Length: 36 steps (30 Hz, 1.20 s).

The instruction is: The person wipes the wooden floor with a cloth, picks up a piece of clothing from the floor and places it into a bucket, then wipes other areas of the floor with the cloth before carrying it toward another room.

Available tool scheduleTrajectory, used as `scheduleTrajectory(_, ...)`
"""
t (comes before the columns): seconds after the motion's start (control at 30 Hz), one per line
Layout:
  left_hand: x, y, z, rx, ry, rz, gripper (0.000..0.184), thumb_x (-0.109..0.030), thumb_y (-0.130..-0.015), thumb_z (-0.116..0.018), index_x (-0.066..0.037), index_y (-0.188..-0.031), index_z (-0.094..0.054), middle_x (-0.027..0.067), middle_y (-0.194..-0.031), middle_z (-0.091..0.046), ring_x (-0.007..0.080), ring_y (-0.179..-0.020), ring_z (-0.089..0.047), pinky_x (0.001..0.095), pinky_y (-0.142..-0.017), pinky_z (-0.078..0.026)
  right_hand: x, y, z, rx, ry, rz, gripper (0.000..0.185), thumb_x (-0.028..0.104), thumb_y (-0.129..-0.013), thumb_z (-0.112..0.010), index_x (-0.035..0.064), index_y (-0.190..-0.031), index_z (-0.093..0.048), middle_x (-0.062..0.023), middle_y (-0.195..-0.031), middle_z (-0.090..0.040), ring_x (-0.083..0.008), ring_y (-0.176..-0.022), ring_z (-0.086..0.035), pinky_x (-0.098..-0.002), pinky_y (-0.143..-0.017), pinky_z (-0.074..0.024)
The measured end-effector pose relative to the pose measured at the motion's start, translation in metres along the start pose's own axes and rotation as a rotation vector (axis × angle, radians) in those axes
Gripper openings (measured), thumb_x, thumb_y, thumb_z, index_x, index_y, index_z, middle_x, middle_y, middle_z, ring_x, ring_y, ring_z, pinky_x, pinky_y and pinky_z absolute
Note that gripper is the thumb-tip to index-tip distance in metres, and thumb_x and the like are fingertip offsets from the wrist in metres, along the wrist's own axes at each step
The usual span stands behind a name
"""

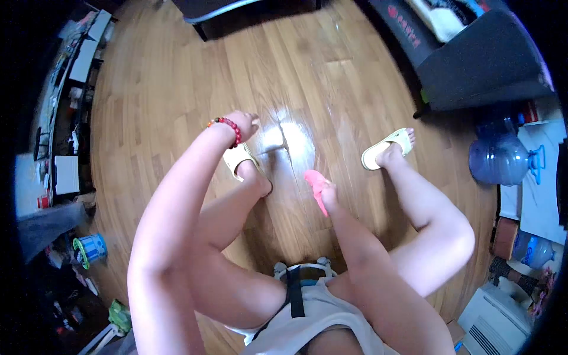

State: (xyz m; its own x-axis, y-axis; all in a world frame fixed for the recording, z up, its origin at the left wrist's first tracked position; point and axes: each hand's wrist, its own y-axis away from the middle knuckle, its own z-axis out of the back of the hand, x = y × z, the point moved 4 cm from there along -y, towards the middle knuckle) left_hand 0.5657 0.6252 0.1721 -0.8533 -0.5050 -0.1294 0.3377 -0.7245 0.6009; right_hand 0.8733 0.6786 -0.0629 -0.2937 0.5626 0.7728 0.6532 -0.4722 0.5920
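A small, limp pink cloth (316, 188) is gripped in my right hand (329, 194), held over the wood floor between my knees. Part of the cloth sticks out beyond the fingers, and another end hangs toward me. To the left and farther forward is my left hand (245, 125), with a red bead bracelet (231, 129) at its wrist. Its fingers look curled in, and nothing shows in them. It hovers just above my left foot in a pale yellow slipper (238, 160). The other yellow slipper (387, 149) is on my right foot.
Wood floor (177, 77) with a bright reflection lies ahead. A dark piece of furniture (485, 65) and large blue water jugs (500, 160) stand at right. Shelving (65, 118) and a small blue bucket (90, 249) line the left. I sit on a low seat (307, 273).
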Motion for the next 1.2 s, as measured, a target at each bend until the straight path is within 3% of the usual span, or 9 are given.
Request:
scheduleTrajectory(0.1,-0.028,0.066,0.019,-0.091,0.006,-0.022,0.044,-0.03,-0.091,-0.047,-0.008,-0.129,-0.05,0.0191,-0.116,-0.061,0.0354,-0.107,-0.057,0.042,-0.096,-0.044,0.023,0.023,-0.018,0.1,-0.756,-0.173,0.037,0.019,-0.092,-0.044,0.0009,-0.123,-0.051,-0.007,-0.118,-0.06,-0.0242,-0.107,-0.057,-0.0364,-0.096,-0.0432)
scheduleTrajectory(0.23,-0.051,0.104,0.01,-0.025,0.069,-0.117,0.055,-0.04,-0.09,-0.05,-0.008,-0.134,-0.045,0.02,-0.123,-0.057,0.0344,-0.114,-0.054,0.039,-0.1,-0.041,0.124,0.07,-0.067,0.673,-0.986,0.228,0.045,0.029,-0.096,-0.034,0.0056,-0.133,-0.043,-0.0096,-0.133,-0.05,-0.0261,-0.119,-0.05,-0.0402,-0.103,-0.0389)
scheduleTrajectory(0.4,-0.076,0.109,0.017,-0.221,0.631,-0.261,0.074,-0.06,-0.084,-0.052,-0.009,-0.138,-0.043,0.0149,-0.137,-0.048,0.0282,-0.123,-0.048,0.0371,-0.103,-0.038,0.196,0.176,-0.098,0.511,-0.881,0.131,0.052,0.039,-0.095,-0.035,0.0061,-0.135,-0.041,-0.011,-0.136,-0.048,-0.0277,-0.121,-0.048,-0.0411,-0.105,-0.0367)
scheduleTrajectory(0.47,-0.104,0.15,0.026,0.19,0.934,-0.206,0.075,-0.06,-0.083,-0.056,-0.01,-0.138,-0.043,0.011,-0.136,-0.048,0.0235,-0.119,-0.051,0.0354,-0.099,-0.041,0.213,0.203,-0.096,0.499,-0.839,0.118,0.053,0.041,-0.095,-0.035,0.0061,-0.135,-0.04,-0.0115,-0.136,-0.047,-0.0276,-0.121,-0.048,-0.0411,-0.105,-0.0364)
scheduleTrajectory(0.63,-0.139,0.169,0.041,-0.036,1.223,-0.407,0.021,-0.028,-0.086,-0.066,-0.008,-0.093,-0.066,-0.0052,-0.076,-0.059,0.0038,-0.065,-0.051,0.0229,-0.062,-0.045,0.253,0.241,-0.079,0.421,-0.734,0.093,0.058,0.046,-0.094,-0.036,0.006,-0.136,-0.039,-0.0127,-0.137,-0.046,-0.0275,-0.122,-0.048,-0.041,-0.106,-0.0358)
scheduleTrajectory(0.83,-0.123,0.145,0.039,-0.243,1.216,-0.209,0.014,-0.023,-0.084,-0.063,-0.009,-0.088,-0.064,-0.0032,-0.073,-0.056,0.0065,-0.062,-0.05,0.0238,-0.055,-0.043,0.251,0.212,-0.036,0.191,-0.776,0.174,0.053,0.041,-0.092,-0.046,0.0023,-0.129,-0.045,-0.0171,-0.127,-0.052,-0.0278,-0.114,-0.053,-0.0421,-0.1,-0.0421)
scheduleTrajectory(0.97,-0.092,0.134,0.008,-0.269,1.106,-0.029,0.019,-0.025,-0.079,-0.067,-0.008,-0.087,-0.064,-0.0006,-0.076,-0.059,0.0102,-0.062,-0.054,0.0264,-0.054,-0.045,0.22,0.166,-0.05,0.124,-0.408,0.371,0.027,0.008,-0.079,-0.058,-0.0007,-0.105,-0.058,-0.0068,-0.094,-0.062,-0.0162,-0.086,-0.058,-0.03,-0.077,-0.0472)
scheduleTrajectory(1.13,-0.08,0.167,-0.044,-0.234,1.007,0.222,0.029,-0.026,-0.079,-0.067,-0.002,-0.094,-0.062,0.006,-0.078,-0.06,0.017,-0.062,-0.058,0.033,-0.056,-0.052,0.15,0.11,-0.062,-0.089,0.197,0.336,0.038,0.009,-0.075,-0.061,0.0028,-0.112,-0.057,-0.0125,-0.096,-0.065,-0.0216,-0.085,-0.063,-0.0345,-0.074,-0.0505)
scheduleTrajectory(1.2,-0.081,0.171,-0.081,0.12,1.098,0.275,0.039,-0.026,-0.084,-0.062,-0.001,-0.114,-0.059,0.0113,-0.1,-0.063,0.0252,-0.076,-0.064,0.0425,-0.065,-0.056,0.135,0.098,-0.061,-0.225,0.472,0.447,0.042,0.011,-0.075,-0.061,0.0059,-0.116,-0.055,-0.0155,-0.098,-0.066,-0.0268,-0.089,-0.065,-0.038,-0.075,-0.0512)
